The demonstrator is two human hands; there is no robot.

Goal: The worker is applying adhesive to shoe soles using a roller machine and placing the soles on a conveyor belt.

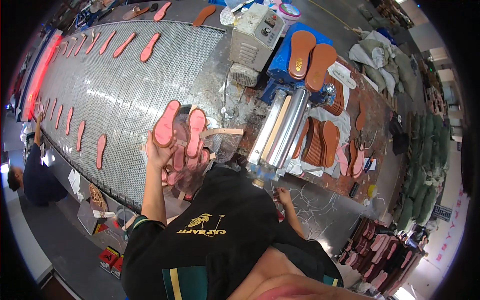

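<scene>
Left hand [159, 154] clamps a pink sole [167, 123], long axis pointing outward from the wrist; right hand [284, 196]: grip I cannot tell.

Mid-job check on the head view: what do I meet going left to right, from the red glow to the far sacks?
Glowing red strip → left hand holding a pink sole → metal rollers → dark green sacks.

a footwear workshop: pink soles [101, 151] lie in rows on a long mesh conveyor [125, 85], brown soles [314, 142] are stacked on a worn table [345, 187] beside a roller machine [289, 130], green sacks [425, 165] piled beyond.
</scene>
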